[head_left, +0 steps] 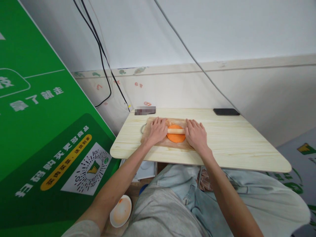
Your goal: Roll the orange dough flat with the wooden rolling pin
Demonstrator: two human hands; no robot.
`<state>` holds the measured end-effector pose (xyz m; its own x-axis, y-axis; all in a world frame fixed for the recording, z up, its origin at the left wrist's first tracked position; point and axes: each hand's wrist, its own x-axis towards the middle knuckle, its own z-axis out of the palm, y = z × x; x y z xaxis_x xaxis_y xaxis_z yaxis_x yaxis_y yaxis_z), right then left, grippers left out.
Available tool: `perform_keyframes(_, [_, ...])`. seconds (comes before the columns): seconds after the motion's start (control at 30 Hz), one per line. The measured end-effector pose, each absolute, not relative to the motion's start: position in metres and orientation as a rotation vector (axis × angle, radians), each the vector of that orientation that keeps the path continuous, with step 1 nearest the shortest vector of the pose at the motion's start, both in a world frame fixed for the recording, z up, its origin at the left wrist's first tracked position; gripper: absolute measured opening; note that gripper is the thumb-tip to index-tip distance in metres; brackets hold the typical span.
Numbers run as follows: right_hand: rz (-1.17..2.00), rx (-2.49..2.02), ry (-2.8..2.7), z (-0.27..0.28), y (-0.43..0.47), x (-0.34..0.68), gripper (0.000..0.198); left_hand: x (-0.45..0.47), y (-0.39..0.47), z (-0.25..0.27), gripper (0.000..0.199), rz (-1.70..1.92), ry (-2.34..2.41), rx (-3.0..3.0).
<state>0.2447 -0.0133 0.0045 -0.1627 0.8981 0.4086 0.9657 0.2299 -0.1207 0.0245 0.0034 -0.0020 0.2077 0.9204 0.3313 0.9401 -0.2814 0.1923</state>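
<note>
A pale wooden rolling pin (176,131) lies across a flat round of orange dough (176,138). Under the dough is a wooden cutting board (164,143) with a metal ring handle at its left end. My left hand (158,130) is closed over the pin's left end, and my right hand (196,133) over its right end. Both ends of the pin are hidden beneath my fingers and palms. Orange dough shows above and below the pin, between my hands.
The board rests on a light wood-grain table (237,141). A black phone (226,112) lies at the back right, a blurred dark item (145,110) at the back left. Below stands a white bowl (120,211) with orange residue. Cables hang along the wall; a green banner (49,108) stands left.
</note>
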Motion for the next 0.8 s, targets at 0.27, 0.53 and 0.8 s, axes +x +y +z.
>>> perform_keyframes(0.27, [-0.257,-1.638,-2.088,-0.005,-0.027,0.246,0.056,0.024,-0.011,-0.007,0.049,-0.641,-1.826,-2.388])
perform_keyframes(0.53, [-0.236,-1.581,-2.079,-0.014,-0.046,0.248,0.057,0.021,-0.026,-0.017,0.051,-0.652,-1.727,-2.450])
perform_keyframes(0.8, [-0.170,-1.496,-2.035,-0.023,-0.066,0.254,0.055,0.021,-0.051,-0.014,0.052,-0.642,-1.687,-2.465])
